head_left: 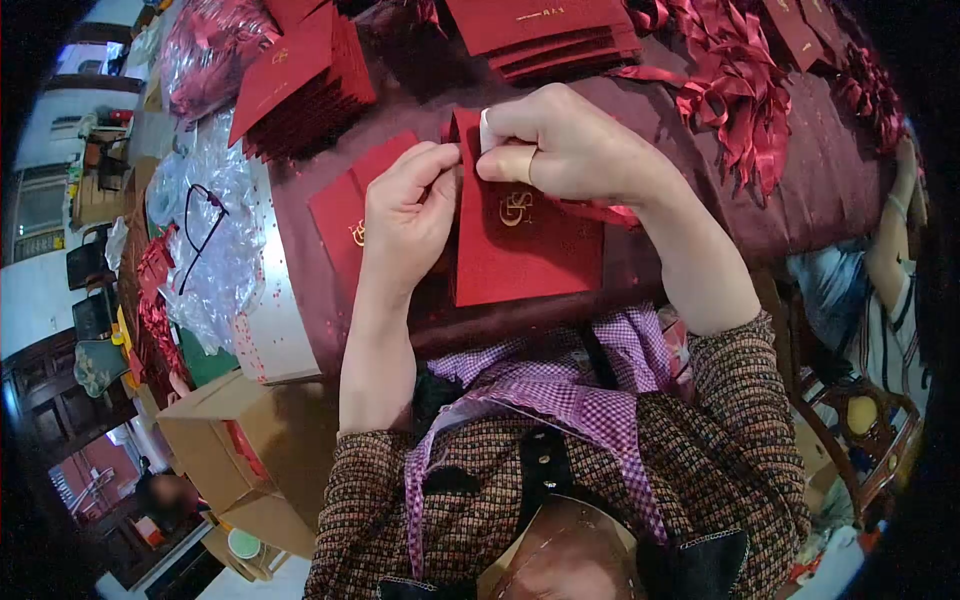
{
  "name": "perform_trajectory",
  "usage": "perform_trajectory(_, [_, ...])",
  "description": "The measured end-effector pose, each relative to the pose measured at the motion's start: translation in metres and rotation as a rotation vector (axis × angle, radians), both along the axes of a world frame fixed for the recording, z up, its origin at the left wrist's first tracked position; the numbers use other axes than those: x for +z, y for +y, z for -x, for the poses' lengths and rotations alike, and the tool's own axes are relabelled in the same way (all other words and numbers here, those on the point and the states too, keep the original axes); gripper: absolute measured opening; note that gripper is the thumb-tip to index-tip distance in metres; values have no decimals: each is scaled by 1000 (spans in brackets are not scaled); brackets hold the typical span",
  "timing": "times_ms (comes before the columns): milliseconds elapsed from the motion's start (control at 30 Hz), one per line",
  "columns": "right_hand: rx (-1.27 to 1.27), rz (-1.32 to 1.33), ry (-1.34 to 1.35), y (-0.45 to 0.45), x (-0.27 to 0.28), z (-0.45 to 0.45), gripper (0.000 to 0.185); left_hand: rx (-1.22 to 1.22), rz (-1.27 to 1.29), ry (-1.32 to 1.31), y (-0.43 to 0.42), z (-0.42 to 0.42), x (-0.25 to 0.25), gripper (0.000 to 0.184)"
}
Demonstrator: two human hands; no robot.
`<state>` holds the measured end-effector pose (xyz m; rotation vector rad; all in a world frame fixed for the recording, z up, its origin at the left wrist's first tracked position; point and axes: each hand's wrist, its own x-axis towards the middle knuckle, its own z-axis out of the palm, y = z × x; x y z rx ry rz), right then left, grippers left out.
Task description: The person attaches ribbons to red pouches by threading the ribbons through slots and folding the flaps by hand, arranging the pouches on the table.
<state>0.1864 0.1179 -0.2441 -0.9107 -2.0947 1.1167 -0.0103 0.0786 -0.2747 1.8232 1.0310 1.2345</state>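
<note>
In the head view, a red bag with gold lettering (530, 245) is held upper edge inward between both hands, near the front edge of the table covered in dark red cloth (640, 250). Its upper left edge is pinched by the left hand (410, 200), with thumb and fingers closed narrowly. The right hand (570, 145) is curled narrowly over the upper part, a ring being worn on one finger; whether the white patch (487, 130) at its fingertips is worn or gripped cannot be told.

Beside the bag, a second red piece (335, 205) is partly covered by the left hand and forearm. Beyond the hands, a stack of red pieces (305, 85) is seen to the left and another stack (550, 35) straight ahead; to the right, red ribbons (735, 90) are heaped on the cloth. Clear plastic wrapping (215, 270) is spread at the left, with dark-framed glasses (205, 235) laid on it, and an open cardboard box (240, 440) is placed below.

The bag's upper edge is hidden by the fingers, and a ribbon (610, 214) is partly covered by the right wrist. At the right border, another person's arm (890, 250) is cut off.
</note>
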Motion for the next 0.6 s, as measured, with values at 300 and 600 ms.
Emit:
perform_trajectory(300, [3, -52, 210, 13, 3, -19, 26, -61, 188, -62, -4, -1, 6, 6])
perform_trajectory(600, [146, 22, 115, 8, 1, -13, 14, -61, 468, -194, -1, 2, 14, 9])
